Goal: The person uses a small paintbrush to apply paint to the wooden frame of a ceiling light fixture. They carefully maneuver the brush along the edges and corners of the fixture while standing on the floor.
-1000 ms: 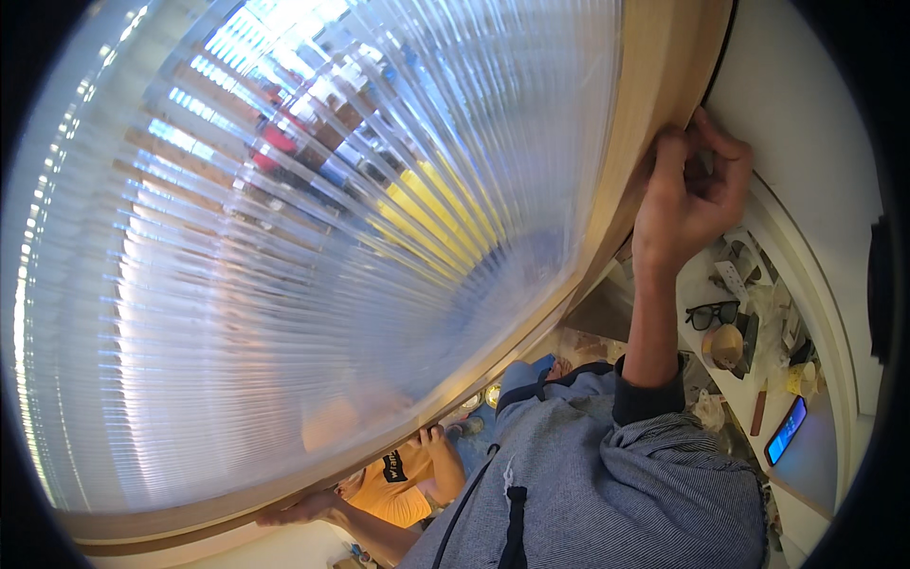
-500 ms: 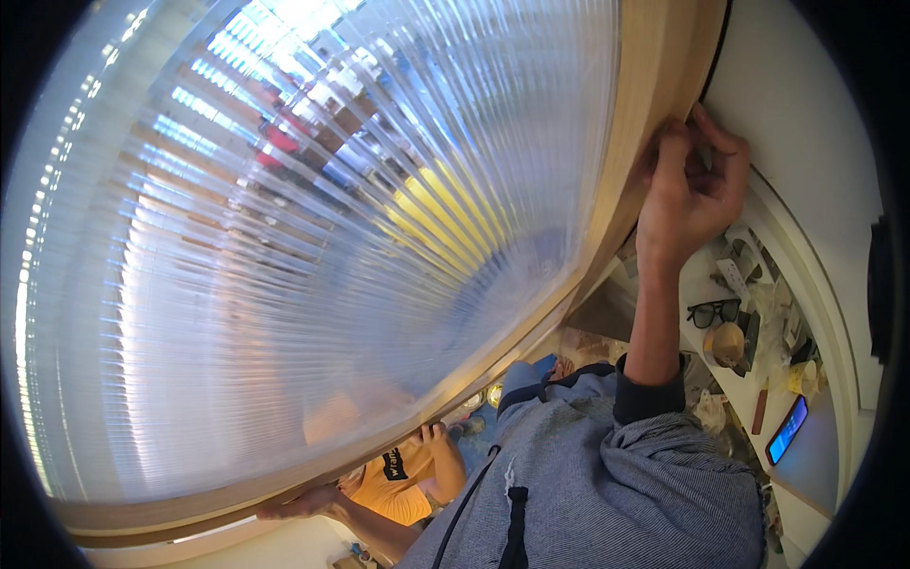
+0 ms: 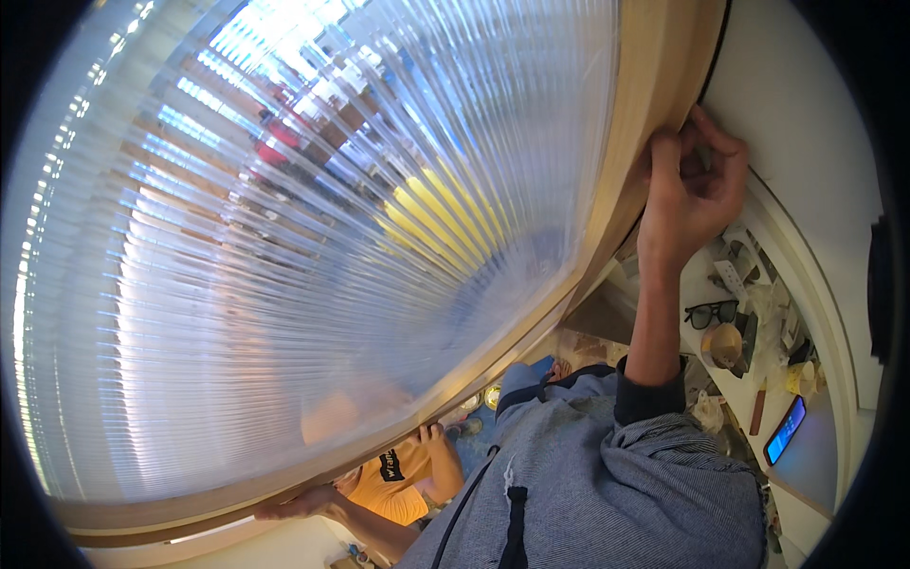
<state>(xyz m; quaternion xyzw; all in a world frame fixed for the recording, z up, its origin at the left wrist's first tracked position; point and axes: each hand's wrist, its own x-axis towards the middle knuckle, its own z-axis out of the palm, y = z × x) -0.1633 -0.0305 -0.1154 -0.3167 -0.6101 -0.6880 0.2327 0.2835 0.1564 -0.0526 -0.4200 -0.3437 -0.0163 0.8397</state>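
Observation:
A large ribbed, see-through panel (image 3: 332, 284) in a light wooden frame (image 3: 654, 76) fills the left and middle of the head view. My left hand (image 3: 301, 503) lies under the frame's lower edge, palm against it and fingers stretched out flat. At the frame's right side is my right hand (image 3: 695, 190), raised beside the narrow gap to a white board (image 3: 796, 114). Its fingers are curled and closed against the wood. Whatever lies between those fingertips is hidden.
Beyond the lower edge a person in an orange shirt (image 3: 384, 488) has a hand (image 3: 434, 441) at the frame. Below my right arm, a cluttered white surface holds dark glasses (image 3: 711, 314), a tape roll (image 3: 722, 345) and a lit phone (image 3: 785, 431). Yellow shows blurred through the panel.

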